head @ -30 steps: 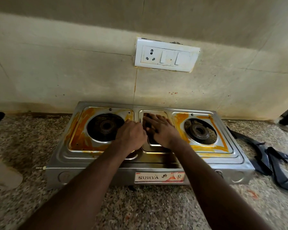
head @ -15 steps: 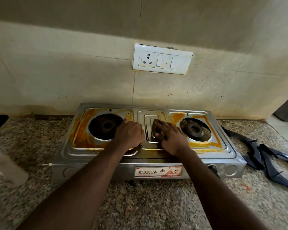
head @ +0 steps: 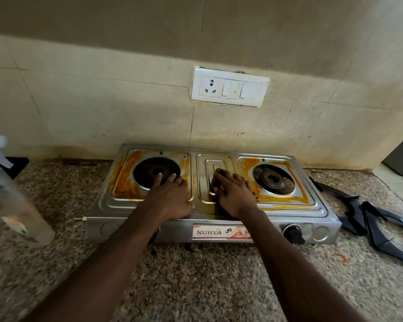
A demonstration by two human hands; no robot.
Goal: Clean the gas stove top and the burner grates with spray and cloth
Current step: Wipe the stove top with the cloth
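Note:
A steel two-burner gas stove [head: 321, 211] stands on the granite counter, its top smeared with orange stains around both burners. My left hand [head: 170, 196] rests flat on the stove by the left burner [head: 156, 171], fingers straight. My right hand [head: 234, 194] presses a small dark brown cloth [head: 219, 174] onto the stove's middle panel, fingers spread over it; most of the cloth is hidden under the hand. The right burner [head: 272, 178] is uncovered. Two black burner grates [head: 379, 225] lie on the counter right of the stove. A clear spray bottle [head: 14, 198] with a blue-white trigger stands at the left.
A white socket and switch plate [head: 229, 87] is on the tiled wall behind the stove. A black knob [head: 293, 232] sticks out of the stove's front. A dark flat object [head: 19, 165] lies at the far left. The speckled counter [head: 196, 282] stretches in front of the stove.
My right hand has drawn the cloth along the middle panel toward me. My left hand's fingers have straightened onto the left burner area. The view has shifted, bringing the spray bottle into sight.

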